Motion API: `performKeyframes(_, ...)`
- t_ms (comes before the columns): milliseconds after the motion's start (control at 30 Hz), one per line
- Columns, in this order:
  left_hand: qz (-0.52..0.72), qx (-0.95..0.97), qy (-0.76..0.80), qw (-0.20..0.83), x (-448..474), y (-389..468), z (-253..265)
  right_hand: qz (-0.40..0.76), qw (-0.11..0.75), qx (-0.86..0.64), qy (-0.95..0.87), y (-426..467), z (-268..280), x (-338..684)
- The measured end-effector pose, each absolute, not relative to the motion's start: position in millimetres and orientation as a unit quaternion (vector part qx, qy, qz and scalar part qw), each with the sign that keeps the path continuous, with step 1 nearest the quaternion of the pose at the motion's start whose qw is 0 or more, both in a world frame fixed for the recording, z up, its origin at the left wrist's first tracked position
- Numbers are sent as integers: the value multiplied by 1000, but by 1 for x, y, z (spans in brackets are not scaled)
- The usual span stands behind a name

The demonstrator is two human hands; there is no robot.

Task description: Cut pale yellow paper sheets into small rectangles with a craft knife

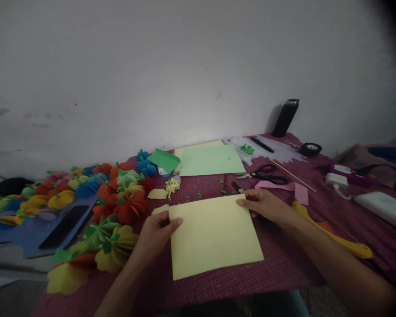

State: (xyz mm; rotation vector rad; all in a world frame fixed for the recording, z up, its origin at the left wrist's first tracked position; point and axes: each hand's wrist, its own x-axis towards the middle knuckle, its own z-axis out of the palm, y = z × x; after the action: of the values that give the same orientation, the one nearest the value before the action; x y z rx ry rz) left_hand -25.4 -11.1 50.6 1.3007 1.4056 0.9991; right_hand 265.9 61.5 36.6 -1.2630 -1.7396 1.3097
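A sheet of pale yellow paper (pixel 214 237) is held between my two hands over the front of the table. My left hand (pixel 160 229) pinches its left edge near the upper corner, thumb on top. At the upper right corner my right hand (pixel 262 204) grips it the same way, fingers underneath. Behind it lie a light green sheet (pixel 211 160) and black-handled scissors (pixel 267 175). Small yellow paper scraps (pixel 172 187) and a cut yellow piece (pixel 157 193) rest beyond my left hand.
Many folded paper pumpkins (pixel 132 207) crowd the left side. On the right are a yellow-handled tool (pixel 346 244), pink paper strips (pixel 280 186), a wooden stick (pixel 293 176), a tape roll (pixel 310 149), and a white power adapter (pixel 383 209). A black bottle (pixel 285 118) stands against the wall.
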Motion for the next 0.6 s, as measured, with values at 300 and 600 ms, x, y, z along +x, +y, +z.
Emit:
performKeyframes(300,370,579,554,470,-11,-12,21,266,310,-363,-837,54,62,207)
performKeyframes(600,369,604,581,401,-12,-10,18,390,219,-309,-839,73,37,160)
